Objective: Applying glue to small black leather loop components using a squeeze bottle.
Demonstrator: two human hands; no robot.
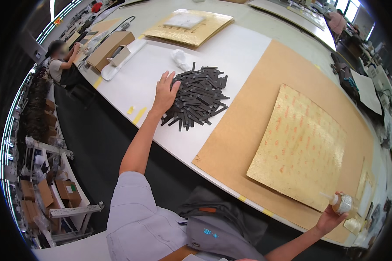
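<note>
My left hand (166, 92) rests at the left edge of a heap of flat black strips (201, 94), its fingers apart and its palm down. The strips lie crisscross on white sheeting (196, 146) over the table. At the lower right, my right hand (331, 217) grips a squeeze bottle (343, 205) with a pale nozzle, tilted on its side and holding amber contents. Just left of the bottle, a yellowish board (300, 146) with rows of red marks lies on brown paper (238, 143).
Beyond the heap are a crumpled white plastic bag (180, 59), a cardboard box (111, 49) and a stack of yellowish boards (189, 27). A seated person (60, 63) works at the table's far left. A cart (63, 192) with cartons stands at left.
</note>
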